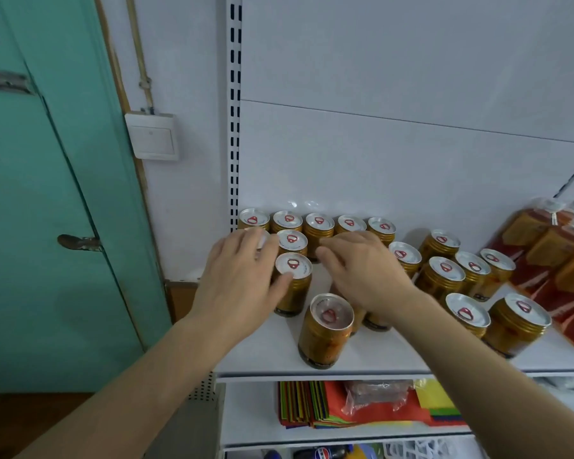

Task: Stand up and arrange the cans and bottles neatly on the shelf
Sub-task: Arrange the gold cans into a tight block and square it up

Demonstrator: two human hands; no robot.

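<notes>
**Both hands down among the gold cans on the white shelf**

The gold cans with silver tops and red pull tabs stand upright across the white shelf (371, 357), which runs through the middle and lower right of the frame. A tidy back row (318, 223) of five sits against the rear panel, just above the hands. One can stands alone near the front edge (325, 329), at centre frame. Off to the right a looser cluster (458, 276) of cans spreads toward the shelf's right end, some touching, some apart.

The left hand (237, 276) lies over the cans at the shelf's left end, fingers spread and relaxed; its thumb touches the rim of one can (294, 279) while the fingers cover another behind it. It looks loosely open, pressing or steadying rather than clasped. The right hand (362, 270) reaches in at the centre, palm down, fingers curled forward over cans I cannot see beneath it; whether it has hold of one, I cannot tell.

At the far right edge lie shrink-wrapped packs of orange bottles (557, 260), tilted on their sides. Below the shelf, coloured folded sheets (312, 405) fill the next level. A teal door (47, 193) takes up the left of the frame, with a white wall switch (153, 135) beside it.
</notes>
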